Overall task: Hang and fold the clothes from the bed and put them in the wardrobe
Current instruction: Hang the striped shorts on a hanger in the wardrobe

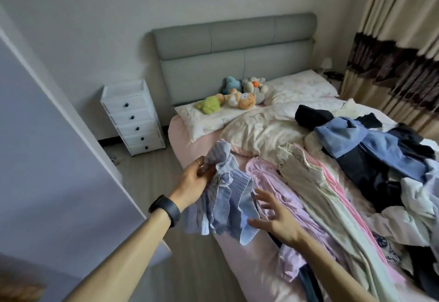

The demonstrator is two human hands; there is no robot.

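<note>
Head view: a blue striped shirt (228,197) is gripped by the L hand (193,179) at its bunched top, w/ fingers & thumb curled into the cloth. The shirt is held up at the near L edge of the bed (187,144), its lower part hanging past the mattress side. A dark wristband (166,209) is worn on the L wrist. The R hand (278,218) is held over a lilac shirt (273,182), just R of the striped hem. Its fingers are spread apart & nothing is held; whether the cloth is touched can't be told.

The lilac shirt is laid lengthwise on the bed, w/ a cream garment (308,182) beside it on the R. Further R, a heap of clothes (380,159) (blue, navy, black, white) is piled on the bed's far side. A crumpled cream duvet (259,130) is bunched mid-bed. Pillows (209,118) are set at the head, w/ soft toys (237,97) lying on them by the grey headboard (232,47). A white drawer unit (133,116) is stood L of the bed by the wall. Striped curtains (399,40) are hung at far R. The L foreground is filled by a white panel (47,135); what it belongs to can't be told.
</note>
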